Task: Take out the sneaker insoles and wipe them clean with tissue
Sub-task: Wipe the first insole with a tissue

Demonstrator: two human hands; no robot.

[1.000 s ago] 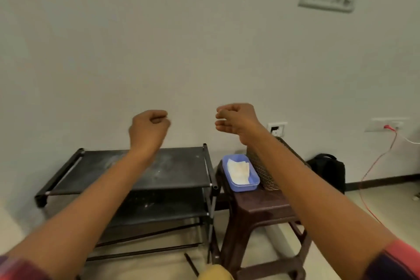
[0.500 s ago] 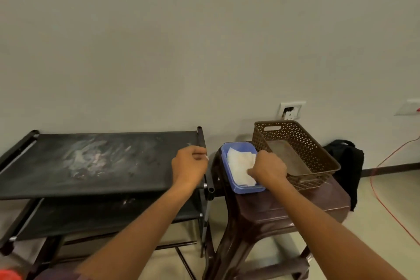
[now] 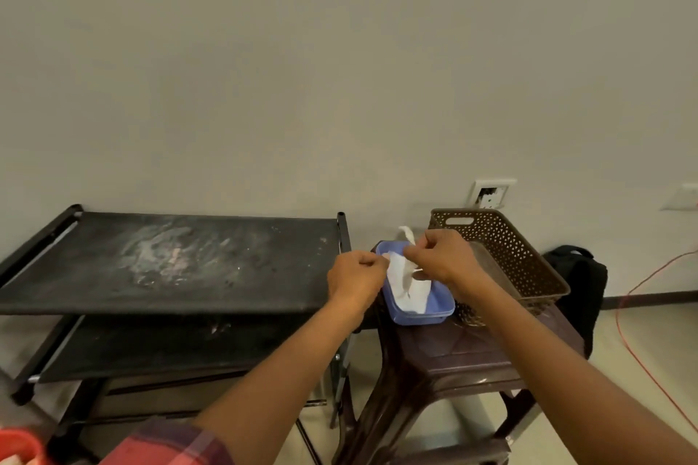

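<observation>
A blue plastic tray [image 3: 440, 308] with white tissues [image 3: 406, 281] sits on a dark brown plastic stool [image 3: 464, 351]. My right hand [image 3: 440, 257] pinches a tissue sheet and holds it lifted above the tray; a corner sticks up behind the fingers. My left hand [image 3: 357, 277] is curled at the tray's left edge and appears to pinch the sheet's left end. No sneaker or insole is in view.
A black two-shelf shoe rack [image 3: 170, 264] with a dusty top stands left of the stool. A brown perforated basket [image 3: 502, 257] sits behind the tray. A black bag [image 3: 578, 287] and an orange cable [image 3: 642, 313] lie by the wall at right.
Both hands came down from raised fists to the stool. The right hand reached into the blue tray, then lifted a tissue; the left hand moved right to the tray's edge.
</observation>
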